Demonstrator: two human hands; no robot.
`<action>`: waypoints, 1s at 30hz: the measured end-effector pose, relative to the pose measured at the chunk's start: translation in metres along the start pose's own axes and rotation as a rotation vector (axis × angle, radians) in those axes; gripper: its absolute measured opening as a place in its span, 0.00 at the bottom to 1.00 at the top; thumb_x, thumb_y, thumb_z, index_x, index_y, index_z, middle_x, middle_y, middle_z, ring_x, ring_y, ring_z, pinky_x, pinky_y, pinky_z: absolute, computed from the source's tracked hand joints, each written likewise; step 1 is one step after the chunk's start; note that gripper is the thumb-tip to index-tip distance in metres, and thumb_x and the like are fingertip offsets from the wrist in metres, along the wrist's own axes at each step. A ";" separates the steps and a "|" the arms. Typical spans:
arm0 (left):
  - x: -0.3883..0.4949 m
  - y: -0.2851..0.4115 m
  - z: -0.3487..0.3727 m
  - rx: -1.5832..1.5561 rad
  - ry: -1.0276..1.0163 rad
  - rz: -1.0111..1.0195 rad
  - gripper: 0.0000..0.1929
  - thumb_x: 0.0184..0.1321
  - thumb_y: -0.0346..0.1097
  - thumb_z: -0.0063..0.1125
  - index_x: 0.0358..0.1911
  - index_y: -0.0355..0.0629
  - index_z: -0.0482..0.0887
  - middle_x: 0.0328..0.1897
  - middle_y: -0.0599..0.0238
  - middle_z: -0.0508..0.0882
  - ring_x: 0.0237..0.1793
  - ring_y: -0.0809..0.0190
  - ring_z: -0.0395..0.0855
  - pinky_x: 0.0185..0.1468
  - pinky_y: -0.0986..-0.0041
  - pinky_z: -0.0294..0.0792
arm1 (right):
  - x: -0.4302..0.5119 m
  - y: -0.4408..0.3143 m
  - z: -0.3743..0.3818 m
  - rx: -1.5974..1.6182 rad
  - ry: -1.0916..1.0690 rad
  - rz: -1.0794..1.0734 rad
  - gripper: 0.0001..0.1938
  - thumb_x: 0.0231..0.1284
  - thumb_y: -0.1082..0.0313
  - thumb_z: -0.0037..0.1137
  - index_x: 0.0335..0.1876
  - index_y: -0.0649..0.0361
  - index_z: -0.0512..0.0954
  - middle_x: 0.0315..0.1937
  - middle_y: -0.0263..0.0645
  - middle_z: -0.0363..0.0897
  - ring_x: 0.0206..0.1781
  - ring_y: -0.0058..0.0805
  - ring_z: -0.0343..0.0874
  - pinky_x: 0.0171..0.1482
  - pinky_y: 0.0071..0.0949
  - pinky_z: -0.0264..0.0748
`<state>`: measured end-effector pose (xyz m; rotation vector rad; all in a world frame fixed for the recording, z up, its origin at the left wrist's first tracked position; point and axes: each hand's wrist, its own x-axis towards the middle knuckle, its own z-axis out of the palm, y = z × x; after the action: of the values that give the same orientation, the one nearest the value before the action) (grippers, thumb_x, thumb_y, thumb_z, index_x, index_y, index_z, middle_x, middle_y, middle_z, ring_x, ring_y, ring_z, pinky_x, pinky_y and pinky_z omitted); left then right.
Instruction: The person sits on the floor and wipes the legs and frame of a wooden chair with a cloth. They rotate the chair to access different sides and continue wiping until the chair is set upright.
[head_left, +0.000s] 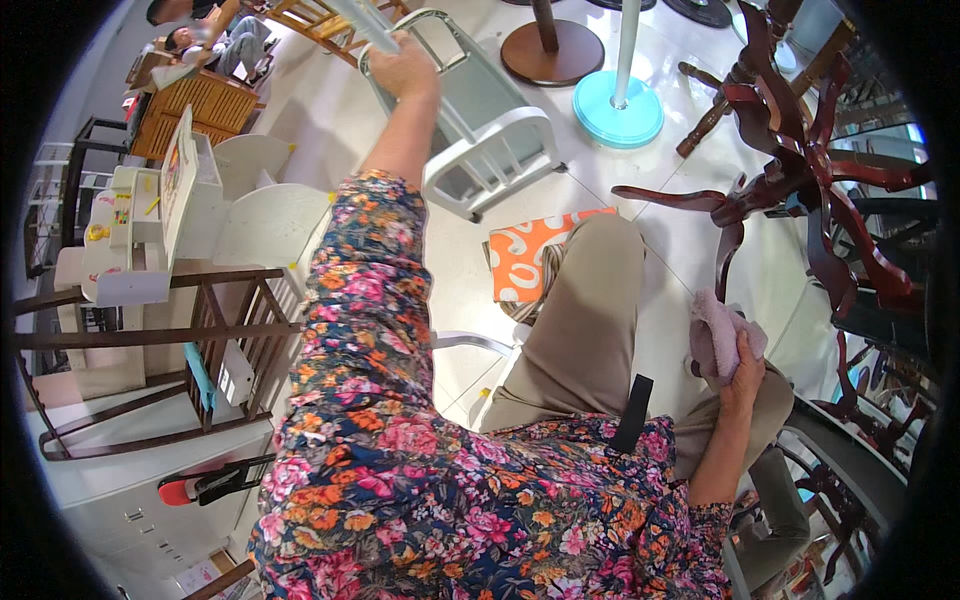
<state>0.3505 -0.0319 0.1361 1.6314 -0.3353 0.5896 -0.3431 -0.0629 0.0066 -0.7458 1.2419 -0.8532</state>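
My left hand (405, 69) reaches far forward with its fingers wrapped around a white metal pole (358, 21). Below it stands a white metal rack (491, 161) with a grey panel (480, 94), resting on the tiled floor; the pole appears to belong to it. A folded mauve terry cloth (716, 330) is gripped in my right hand (744, 369), held close above my right knee. Between my legs and the rack, an orange and white patterned cushion (517, 259) lies on the floor, partly hidden by my left knee.
Dark red wooden pedestal legs (814, 161) stick out at the right. Ahead are a turquoise round base (619, 112) with a white post and a brown round base (551, 52). At left stand a brown wooden rack (217, 330) and a white children's desk (191, 202). A person (217, 49) sits farther off.
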 end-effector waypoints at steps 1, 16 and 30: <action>0.020 -0.018 -0.002 -0.011 0.017 -0.008 0.10 0.63 0.35 0.60 0.37 0.33 0.79 0.26 0.55 0.83 0.24 0.54 0.82 0.32 0.62 0.74 | -0.003 -0.002 0.002 -0.010 0.004 0.008 0.28 0.68 0.63 0.64 0.68 0.69 0.70 0.61 0.46 0.78 0.61 0.36 0.80 0.62 0.33 0.77; 0.089 -0.022 -0.191 -0.063 -0.057 -0.510 0.07 0.63 0.27 0.59 0.43 0.38 0.84 0.20 0.62 0.79 0.16 0.62 0.75 0.29 0.65 0.77 | 0.005 -0.005 -0.002 -0.061 0.032 0.101 0.26 0.71 0.62 0.61 0.68 0.68 0.70 0.59 0.46 0.79 0.58 0.37 0.81 0.59 0.35 0.80; 0.074 -0.033 -0.414 -0.034 0.004 -0.526 0.06 0.70 0.27 0.57 0.46 0.38 0.84 0.15 0.72 0.67 0.15 0.69 0.64 0.28 0.66 0.72 | 0.015 -0.005 0.003 -0.127 -0.043 0.179 0.25 0.71 0.61 0.60 0.67 0.67 0.71 0.62 0.45 0.78 0.62 0.38 0.79 0.64 0.37 0.78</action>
<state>0.3532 0.3883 0.1753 1.5997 0.0908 0.1853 -0.3391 -0.0778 0.0039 -0.7381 1.3125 -0.6138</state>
